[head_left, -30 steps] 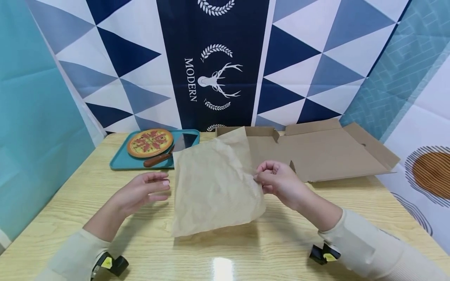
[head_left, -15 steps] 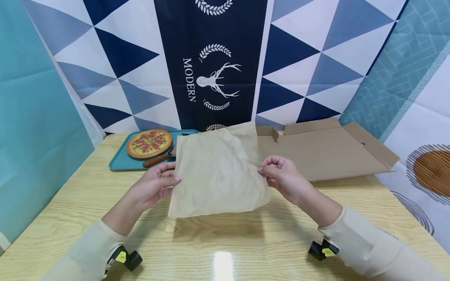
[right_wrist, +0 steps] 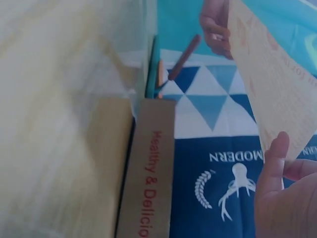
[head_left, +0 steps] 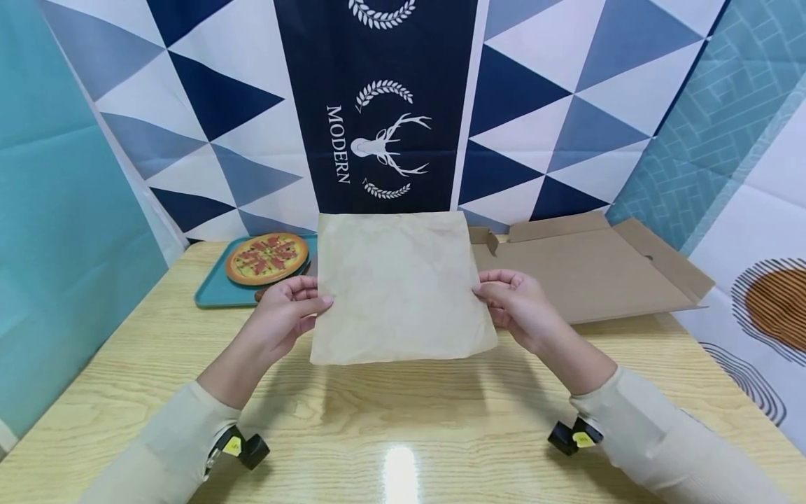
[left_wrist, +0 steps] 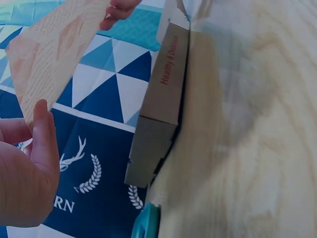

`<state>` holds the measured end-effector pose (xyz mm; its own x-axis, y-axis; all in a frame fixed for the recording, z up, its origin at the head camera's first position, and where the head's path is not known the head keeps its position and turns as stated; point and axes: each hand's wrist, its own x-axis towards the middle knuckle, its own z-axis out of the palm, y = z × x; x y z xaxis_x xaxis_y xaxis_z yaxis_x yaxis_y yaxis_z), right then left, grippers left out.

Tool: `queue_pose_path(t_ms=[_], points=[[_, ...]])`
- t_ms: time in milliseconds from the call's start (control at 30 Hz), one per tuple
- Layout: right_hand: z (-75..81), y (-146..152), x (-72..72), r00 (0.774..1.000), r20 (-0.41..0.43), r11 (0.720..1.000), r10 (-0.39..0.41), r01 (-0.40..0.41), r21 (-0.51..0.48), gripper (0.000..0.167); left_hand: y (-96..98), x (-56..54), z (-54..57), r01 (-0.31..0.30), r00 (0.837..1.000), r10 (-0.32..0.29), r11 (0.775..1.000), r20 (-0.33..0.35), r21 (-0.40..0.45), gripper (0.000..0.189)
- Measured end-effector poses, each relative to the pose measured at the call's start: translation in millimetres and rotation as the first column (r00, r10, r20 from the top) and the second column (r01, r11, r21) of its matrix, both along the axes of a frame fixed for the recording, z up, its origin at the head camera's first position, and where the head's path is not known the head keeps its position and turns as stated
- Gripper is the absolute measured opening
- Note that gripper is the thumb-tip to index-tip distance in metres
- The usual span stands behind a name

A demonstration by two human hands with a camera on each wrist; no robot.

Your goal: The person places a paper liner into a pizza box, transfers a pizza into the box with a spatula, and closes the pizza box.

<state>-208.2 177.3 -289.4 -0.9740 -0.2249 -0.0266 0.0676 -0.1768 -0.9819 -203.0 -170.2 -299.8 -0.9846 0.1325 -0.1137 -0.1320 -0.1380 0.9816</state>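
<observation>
A square sheet of tan food-wrapping paper (head_left: pixel 403 287) is held up above the table in the head view, plain on the side facing me. My left hand (head_left: pixel 283 311) pinches its left edge between thumb and fingers. At the opposite edge, my right hand (head_left: pixel 519 308) pinches it the same way. Printed lettering shows on the far side of the paper (left_wrist: pixel 59 49) in the left wrist view. The sheet hides part of the tray and of the box behind it.
At the back left, a teal tray (head_left: pixel 210 288) bears a pizza (head_left: pixel 267 259) and a wooden-handled server, mostly hidden. An opened cardboard box (head_left: pixel 585 273) stands at the back right; its side (right_wrist: pixel 148 168) reads "Healthy & Delicio...". A patterned cloth (head_left: pixel 390 105) hangs behind the wooden table (head_left: pixel 327 455).
My left hand has moved right and taken hold of the paper's left edge. The sheet has been raised and spread flatter between both hands; my right hand has shifted slightly right and up.
</observation>
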Motion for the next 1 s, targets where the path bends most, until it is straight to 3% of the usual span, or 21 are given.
queue_pose_path(t_ms=[300, 700, 1000], points=[[15.0, 7, -22.2, 0.996, 0.089, 0.996, 0.016, -0.008, -0.087, 0.009, 17.3, -16.3, 8.1, -0.048, 0.999, 0.048, 0.999, 0.015, 0.022, 0.02], [20.3, 19, -42.8, 0.989, 0.112, 0.988, -0.101, 0.113, -0.103, 0.023, 40.0, -40.9, 10.9, -0.05, 0.999, 0.048, 0.995, 0.024, 0.09, 0.023], [22.9, 35, -52.4, 0.989, 0.087, 0.978, -0.122, 0.134, -0.159, 0.02, 50.0, -55.9, 5.5, -0.034, 0.998, 0.027, 0.988, 0.05, 0.151, 0.021]])
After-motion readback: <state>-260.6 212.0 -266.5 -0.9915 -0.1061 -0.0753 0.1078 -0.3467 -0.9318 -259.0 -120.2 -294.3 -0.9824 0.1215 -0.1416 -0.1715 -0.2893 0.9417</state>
